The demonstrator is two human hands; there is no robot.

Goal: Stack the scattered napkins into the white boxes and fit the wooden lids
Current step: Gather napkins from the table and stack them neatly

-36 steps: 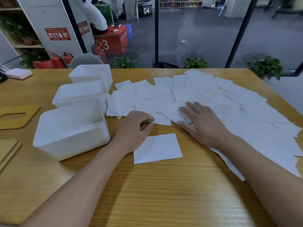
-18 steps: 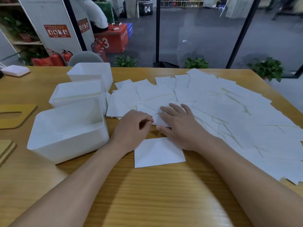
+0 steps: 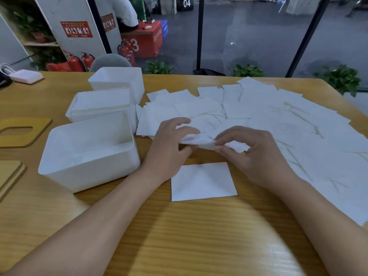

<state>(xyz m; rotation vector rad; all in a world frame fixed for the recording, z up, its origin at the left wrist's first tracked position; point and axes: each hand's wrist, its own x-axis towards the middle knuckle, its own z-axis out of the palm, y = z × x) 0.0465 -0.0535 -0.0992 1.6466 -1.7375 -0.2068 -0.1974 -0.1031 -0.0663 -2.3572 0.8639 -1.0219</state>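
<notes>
Several white napkins (image 3: 268,124) lie spread over the right half of the wooden table. A single napkin (image 3: 203,182) lies alone near me. My left hand (image 3: 169,148) and my right hand (image 3: 251,154) both pinch one napkin (image 3: 197,139), lifted a little at the near edge of the spread. Three white boxes stand in a row at the left: the nearest box (image 3: 89,152) holds a few napkins at the bottom, the middle box (image 3: 101,106) is filled with napkins, the far box (image 3: 117,80) is behind it. Wooden lids (image 3: 22,130) lie at the far left.
More wooden lids (image 3: 10,176) are stacked at the left edge. A white device (image 3: 26,76) sits at the table's far left corner. Bare tabletop (image 3: 179,236) stretches in front of me. Beyond the table are potted plants and fire extinguishers.
My right hand slid left across the spread, dragging a napkin towards my left hand. Both hands now pinch that napkin and lift its edge off the table.
</notes>
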